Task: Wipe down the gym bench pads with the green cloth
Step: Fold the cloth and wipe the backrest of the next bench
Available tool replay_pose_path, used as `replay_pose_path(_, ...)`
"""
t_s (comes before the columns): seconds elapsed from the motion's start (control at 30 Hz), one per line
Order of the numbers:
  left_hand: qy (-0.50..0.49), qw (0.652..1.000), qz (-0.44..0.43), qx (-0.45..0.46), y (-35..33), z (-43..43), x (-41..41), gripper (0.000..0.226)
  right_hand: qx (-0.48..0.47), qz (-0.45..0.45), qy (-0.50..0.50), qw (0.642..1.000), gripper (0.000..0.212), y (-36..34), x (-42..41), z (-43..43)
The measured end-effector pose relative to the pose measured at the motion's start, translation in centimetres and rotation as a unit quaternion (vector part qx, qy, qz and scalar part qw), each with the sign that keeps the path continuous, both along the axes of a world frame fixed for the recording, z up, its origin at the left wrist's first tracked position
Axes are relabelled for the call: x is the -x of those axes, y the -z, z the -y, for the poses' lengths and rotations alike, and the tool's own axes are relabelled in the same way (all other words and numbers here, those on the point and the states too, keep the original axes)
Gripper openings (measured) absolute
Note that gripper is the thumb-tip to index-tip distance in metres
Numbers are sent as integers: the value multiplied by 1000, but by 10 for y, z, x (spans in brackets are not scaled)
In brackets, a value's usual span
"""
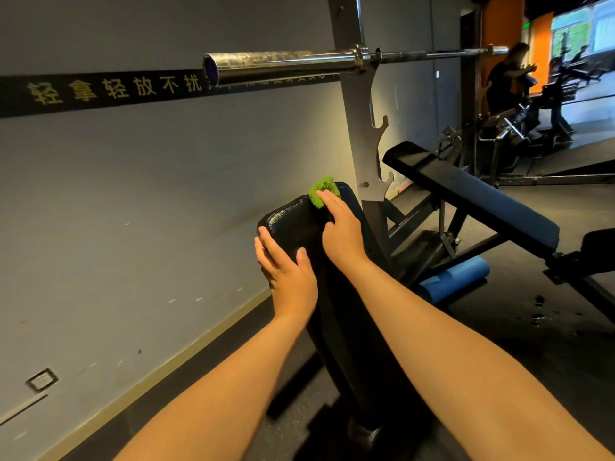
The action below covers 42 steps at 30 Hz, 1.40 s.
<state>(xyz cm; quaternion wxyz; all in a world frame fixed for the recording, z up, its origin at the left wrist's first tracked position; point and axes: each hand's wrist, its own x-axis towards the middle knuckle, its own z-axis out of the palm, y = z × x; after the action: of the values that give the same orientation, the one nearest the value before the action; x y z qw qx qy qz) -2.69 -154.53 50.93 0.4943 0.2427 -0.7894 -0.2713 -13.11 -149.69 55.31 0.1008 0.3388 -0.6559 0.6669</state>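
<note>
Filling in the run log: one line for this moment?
step: wiping | right hand: pressing green cloth on bench pad top | left hand: bracing pad edge

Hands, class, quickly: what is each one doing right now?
Left hand: open, flat against the bench pad.
Right hand: pressing the green cloth on the pad's top end.

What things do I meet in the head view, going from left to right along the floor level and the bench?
Wall socket → left hand → right hand on the green cloth → rolled blue mat → second bench pad.
</note>
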Motion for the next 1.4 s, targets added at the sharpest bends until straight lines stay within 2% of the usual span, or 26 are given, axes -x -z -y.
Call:
replay_pose_path(0.07, 9, 1000, 6, -15, -2, -2, 0, 82, 14, -10, -17, 1000, 58, -3, -14, 1)
replay_pose_path(0.2, 55, 997, -33, -50, -6, -4, -2, 92, 2, -147, -128, 981, 51, 6, -47, 2)
replay_pose_path(0.27, 58, 995, -44, -70, -6, -3, -1, 81, -12, -157, -143, 977, 51, 13, -44, 0)
replay_pose_path(0.37, 30, 998, -10, -47, -3, -3, -1, 78, -28, -99, -128, 986, 58, 19, -27, -10)
replay_pose_path(0.47, 15, 1000, 4, -27, -1, -2, 0, 82, -26, 14, -84, 996, 65, 28, -11, -25)
replay_pose_path(0.57, -19, 999, 19, -24, -1, -3, 2, 83, -19, 127, -43, 991, 67, 38, -4, -32)
replay_pose_path(0.67, -47, 998, 44, -21, -4, -11, 5, 87, -16, 194, -11, 981, 70, 43, -5, -32)
replay_pose_path(0.73, -41, 997, 61, -35, -10, -20, 12, 95, -9, 168, -28, 985, 66, 41, -7, -32)
replay_pose_path(0.8, -51, 996, 64, -43, -12, -24, 19, 99, -25, 87, -60, 994, 63, 35, -4, -32)
replay_pose_path(0.87, -69, 995, 71, -11, -6, -22, 20, 98, -49, 32, -77, 995, 63, 30, 5, -30)
replay_pose_path(0.93, -83, 993, 81, 33, 2, -17, 20, 95, -54, 20, -65, 996, 65, 27, 17, -28)
replay_pose_path(1.07, -106, 987, 89, 78, 10, -11, 22, 90, -16, 103, -23, 994, 66, 36, 35, -24)
replay_pose_path(1.23, -110, 985, 93, 92, 12, -8, 23, 88, -5, 266, 14, 964, 62, 69, 45, -40)
replay_pose_path(1.3, -105, 986, 94, 88, 12, -8, 21, 87, 1, 275, 8, 961, 63, 75, 35, -45)
replay_pose_path(1.4, -72, 991, 88, 73, 10, -9, 18, 87, 9, 225, -7, 974, 61, 73, 5, -44)
